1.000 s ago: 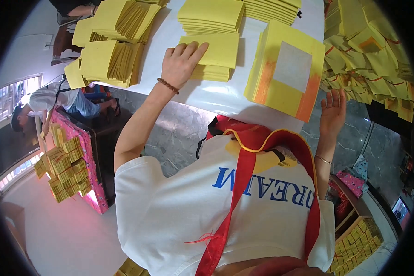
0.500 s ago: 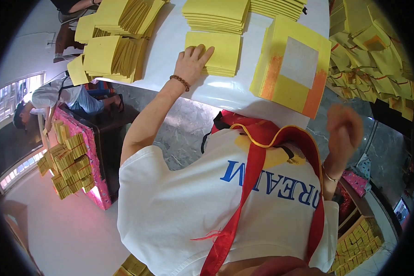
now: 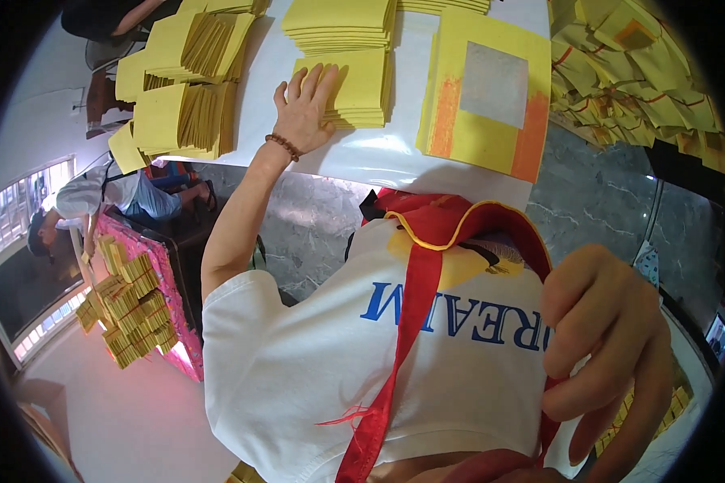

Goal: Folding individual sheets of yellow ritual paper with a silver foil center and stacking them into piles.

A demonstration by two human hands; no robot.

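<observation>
My left hand (image 3: 304, 109) lies palm down on the near edge of a stack of folded yellow paper (image 3: 354, 88), its fingers spread and a brown bead bracelet at the wrist. Behind it rises a taller stack of folded yellow paper (image 3: 338, 28). Close to the camera, my right hand (image 3: 608, 342) is lifted off the table beside my chest. Its fingers are half curled and apart, and nothing shows in them. To the right of the folded stack sits a block of large yellow sheets (image 3: 447, 48) with orange bands and a silver-grey square.
More fanned bundles of yellow paper (image 3: 165, 121) fill the left of the white table (image 3: 270, 64). A heap of tied yellow bundles (image 3: 628, 72) lies at the far right. At left, another person (image 3: 97, 189) sits by a pink-covered table (image 3: 165, 282) with stacked yellow bundles.
My right hand has come up and nearer the camera from beside the table. My left hand stays on the folded stack, its fingers more spread. The whole view has shifted slightly.
</observation>
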